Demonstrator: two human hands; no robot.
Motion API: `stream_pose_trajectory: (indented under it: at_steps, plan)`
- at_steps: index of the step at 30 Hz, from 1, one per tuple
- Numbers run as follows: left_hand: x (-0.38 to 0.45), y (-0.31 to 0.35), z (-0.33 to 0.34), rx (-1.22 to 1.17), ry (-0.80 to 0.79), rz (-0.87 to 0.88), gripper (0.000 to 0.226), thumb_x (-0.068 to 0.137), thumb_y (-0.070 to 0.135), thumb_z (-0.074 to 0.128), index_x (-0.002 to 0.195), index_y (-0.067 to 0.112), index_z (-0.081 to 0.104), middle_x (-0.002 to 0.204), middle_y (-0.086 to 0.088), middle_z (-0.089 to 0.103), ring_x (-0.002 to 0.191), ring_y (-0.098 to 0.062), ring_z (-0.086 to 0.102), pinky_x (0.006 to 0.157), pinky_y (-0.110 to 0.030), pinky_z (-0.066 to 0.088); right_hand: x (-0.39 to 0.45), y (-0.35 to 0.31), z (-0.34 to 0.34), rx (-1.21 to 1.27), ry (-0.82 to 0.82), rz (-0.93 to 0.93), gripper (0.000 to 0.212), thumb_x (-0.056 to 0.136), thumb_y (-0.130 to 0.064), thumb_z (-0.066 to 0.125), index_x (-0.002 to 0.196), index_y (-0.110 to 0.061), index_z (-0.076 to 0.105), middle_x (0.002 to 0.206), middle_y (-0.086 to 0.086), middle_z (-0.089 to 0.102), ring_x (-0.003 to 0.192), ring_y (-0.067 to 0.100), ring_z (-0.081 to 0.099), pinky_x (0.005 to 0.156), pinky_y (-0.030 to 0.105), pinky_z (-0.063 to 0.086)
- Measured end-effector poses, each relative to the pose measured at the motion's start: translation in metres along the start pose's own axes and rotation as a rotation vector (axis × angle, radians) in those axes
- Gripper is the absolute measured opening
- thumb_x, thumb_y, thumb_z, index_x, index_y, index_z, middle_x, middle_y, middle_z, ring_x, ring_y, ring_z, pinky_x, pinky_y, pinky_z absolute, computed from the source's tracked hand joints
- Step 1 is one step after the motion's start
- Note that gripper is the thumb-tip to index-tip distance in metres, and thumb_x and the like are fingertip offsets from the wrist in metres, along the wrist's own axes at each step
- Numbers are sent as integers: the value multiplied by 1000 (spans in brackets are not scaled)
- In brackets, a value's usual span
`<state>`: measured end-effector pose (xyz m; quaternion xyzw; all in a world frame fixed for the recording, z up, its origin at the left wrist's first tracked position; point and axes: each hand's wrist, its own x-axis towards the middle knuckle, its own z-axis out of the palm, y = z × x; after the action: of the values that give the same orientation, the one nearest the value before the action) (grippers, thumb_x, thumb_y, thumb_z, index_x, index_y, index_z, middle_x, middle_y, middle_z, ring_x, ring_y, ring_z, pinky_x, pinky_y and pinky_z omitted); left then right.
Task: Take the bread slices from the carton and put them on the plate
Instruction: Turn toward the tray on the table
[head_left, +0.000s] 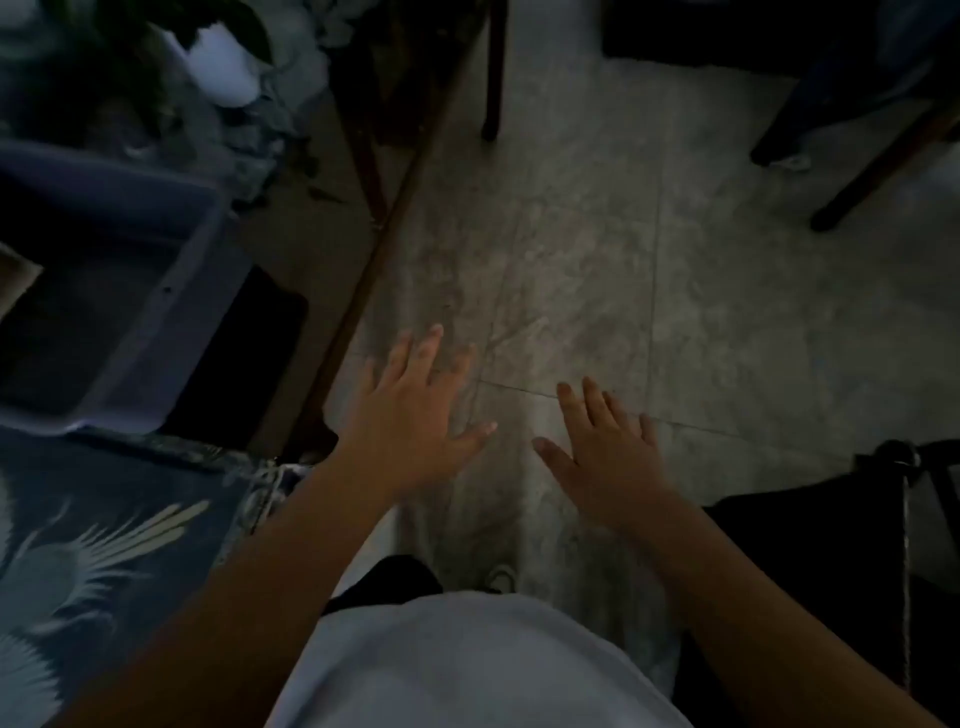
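While both hands hover over floor (597, 234), left hand (415, 410) and right hand (608, 457) splayed, grasping nothing; bread, carton, plate unseen; task seemingly unstarted.

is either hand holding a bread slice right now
No, the left hand and right hand are both open, fingers spread, empty above the floor.

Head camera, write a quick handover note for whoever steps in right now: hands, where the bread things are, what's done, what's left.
Left hand: open, fingers spread, empty, held out over the tiled floor.
Right hand: open and empty too, beside it.
Bread, carton, plate: none in view; a grey bin sits on the left, contents too dark to tell.
Done: nothing visible.
Left: find the carton, move all slices to the plate.
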<state>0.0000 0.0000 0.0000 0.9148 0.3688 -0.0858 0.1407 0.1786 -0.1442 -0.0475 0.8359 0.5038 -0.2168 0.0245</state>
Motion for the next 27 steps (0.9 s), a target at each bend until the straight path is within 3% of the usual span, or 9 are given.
stream_pose_trajectory:
  at_steps: [8, 18, 22, 27]
  plan:
    - [84, -8, -8, 49, 48, 118, 90, 79, 84, 19, 154, 37, 4, 167, -8, 5, 151, -32, -1, 118, -61, 11, 57, 29, -12, 21, -46, 89, 85, 84, -76, 9, 154, -30, -1, 166, 5, -1, 151, 28, 6, 116, 59, 8]
    - [212, -45, -69, 23, 103, 201, 92, 77, 83, 18, 155, 34, 12, 167, -7, 5, 151, -33, 4, 116, -61, 9, 181, 11, -87, -46, -31, 110, 86, 86, -77, 21, 155, -29, 1, 166, 5, 3, 150, 28, 13, 116, 58, 12]
    - [235, -70, -81, 5, 127, 140, 90, 78, 83, 20, 154, 36, 6, 167, -7, 5, 151, -31, -1, 117, -60, 8, 220, -4, -109, -83, -42, 62, 85, 88, -75, 24, 155, -27, 3, 166, 6, 5, 150, 28, 14, 116, 59, 14]
    - [237, -107, -82, -34, 127, -54, 91, 77, 85, 15, 154, 37, 5, 167, -7, 4, 151, -31, 0, 117, -62, 10, 274, -33, -128, -180, -77, -117, 83, 89, -74, 22, 155, -27, 4, 166, 7, 3, 150, 27, 13, 115, 57, 16]
